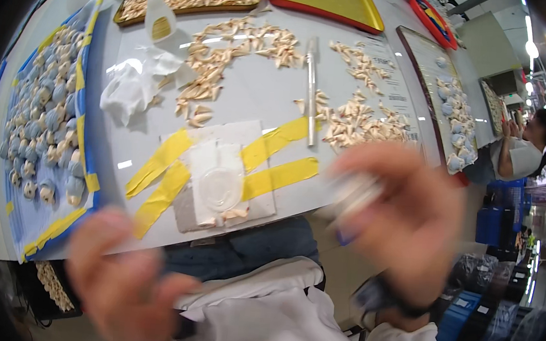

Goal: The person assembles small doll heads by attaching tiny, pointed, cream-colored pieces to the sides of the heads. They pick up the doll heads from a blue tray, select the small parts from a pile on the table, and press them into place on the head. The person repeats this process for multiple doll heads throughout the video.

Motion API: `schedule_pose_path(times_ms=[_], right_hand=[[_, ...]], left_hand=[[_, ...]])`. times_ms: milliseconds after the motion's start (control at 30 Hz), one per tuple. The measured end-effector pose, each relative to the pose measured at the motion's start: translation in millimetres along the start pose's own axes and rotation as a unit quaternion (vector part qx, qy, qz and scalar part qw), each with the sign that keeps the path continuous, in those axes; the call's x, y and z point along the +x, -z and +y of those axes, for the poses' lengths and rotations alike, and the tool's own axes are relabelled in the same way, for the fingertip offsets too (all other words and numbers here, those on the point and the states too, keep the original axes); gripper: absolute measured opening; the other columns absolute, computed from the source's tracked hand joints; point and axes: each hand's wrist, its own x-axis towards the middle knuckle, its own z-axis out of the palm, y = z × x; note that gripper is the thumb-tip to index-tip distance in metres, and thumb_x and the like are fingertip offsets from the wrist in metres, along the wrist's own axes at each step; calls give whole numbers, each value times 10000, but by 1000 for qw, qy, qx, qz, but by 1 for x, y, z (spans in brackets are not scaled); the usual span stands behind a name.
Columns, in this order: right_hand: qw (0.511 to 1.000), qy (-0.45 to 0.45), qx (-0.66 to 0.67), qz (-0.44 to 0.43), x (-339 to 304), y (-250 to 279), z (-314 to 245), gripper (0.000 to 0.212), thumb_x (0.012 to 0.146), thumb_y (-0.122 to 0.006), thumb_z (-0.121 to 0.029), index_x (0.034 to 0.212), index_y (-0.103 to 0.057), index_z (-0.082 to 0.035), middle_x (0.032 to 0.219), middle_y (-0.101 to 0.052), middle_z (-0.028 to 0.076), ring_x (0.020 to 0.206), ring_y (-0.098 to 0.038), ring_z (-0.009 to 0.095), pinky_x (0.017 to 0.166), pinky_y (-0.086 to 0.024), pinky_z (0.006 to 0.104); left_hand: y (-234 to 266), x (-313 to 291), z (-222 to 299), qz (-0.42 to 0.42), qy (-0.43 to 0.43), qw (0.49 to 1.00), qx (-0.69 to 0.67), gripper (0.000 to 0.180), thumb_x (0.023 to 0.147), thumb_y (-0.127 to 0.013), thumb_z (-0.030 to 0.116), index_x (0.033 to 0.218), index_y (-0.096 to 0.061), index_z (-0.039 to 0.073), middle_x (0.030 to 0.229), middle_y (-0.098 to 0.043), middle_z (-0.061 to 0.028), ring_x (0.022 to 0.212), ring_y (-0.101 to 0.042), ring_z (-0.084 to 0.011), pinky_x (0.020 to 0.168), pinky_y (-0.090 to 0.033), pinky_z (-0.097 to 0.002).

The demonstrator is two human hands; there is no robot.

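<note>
My left hand (123, 287), smeared by motion, hangs at the lower left beside the table's front edge; whether it holds anything cannot be made out. My right hand (412, 215) is raised off the front edge, its fingers closed round a small whitish piece (356, 194). Blur hides the piece's kind; a bit of blue shows below it. Between the hands lies a work pad (261, 199) fixed with yellow tape (282, 142). On the pad sits a clear round dish (221, 189), with a few small cream-coloured pieces (235, 214) at its near side.
Loose pointed cream pieces (207, 67) lie in groups around a silver pen-like tool (311, 89). Left stands a blue-lined tray (96, 155) of blue-and-cream figures. A white tissue (127, 89), a squeeze bottle (160, 18) and a yellow tray (327, 0) are farther back. Another person (521, 150) sits at right.
</note>
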Motion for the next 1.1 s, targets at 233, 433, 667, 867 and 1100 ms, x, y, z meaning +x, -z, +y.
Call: schedule_pose_path(times_ms=[233, 433, 667, 867, 1100], right_hand=[[844, -19, -519, 132, 24, 228, 92, 247, 734, -535, -29, 978, -570, -31, 935, -585, 44, 853, -532, 131, 747, -412, 250], [826, 34, -524, 205, 35, 186, 77, 234, 698, -575, -39, 932, -579, -32, 904, -598, 67, 823, -550, 166, 708, -425, 260], [903, 64, -424, 26, 79, 116, 60, 165, 673, -615, -44, 830, -600, 4, 743, -589, 106, 662, -543, 207, 614, -424, 293], [904, 32, -426, -2, 85, 106, 56, 124, 686, -601, -32, 787, -567, 30, 692, -567, 139, 626, -537, 237, 596, -417, 308], [898, 57, -435, 31, 76, 105, 60, 108, 708, -563, -5, 812, -556, 25, 694, -569, 139, 629, -542, 238, 595, -423, 298]], left_hand=[[58, 15, -87, -134, 158, 951, 230, 374, 916, -431, 249, 1233, -465, 53, 1313, -412, -119, 1253, -334, -267, 1029, -250, -396], [71, 10, -103, -211, 234, 920, 234, 356, 911, -429, 293, 1195, -502, 91, 1348, -368, -85, 1255, -327, -262, 1022, -251, -381], [92, 11, -145, -156, 339, 912, 169, 282, 867, -526, 218, 1073, -535, 25, 1088, -492, -73, 1009, -476, -184, 814, -393, -300], [70, 14, -117, -105, 249, 949, 162, 255, 799, -580, 53, 1047, -541, 6, 954, -554, -62, 857, -520, -156, 790, -403, -287], [54, 7, -104, 34, 234, 966, -102, 321, 824, -482, 12, 1144, -463, -16, 1167, -467, -129, 965, -485, -176, 842, -387, -277]])
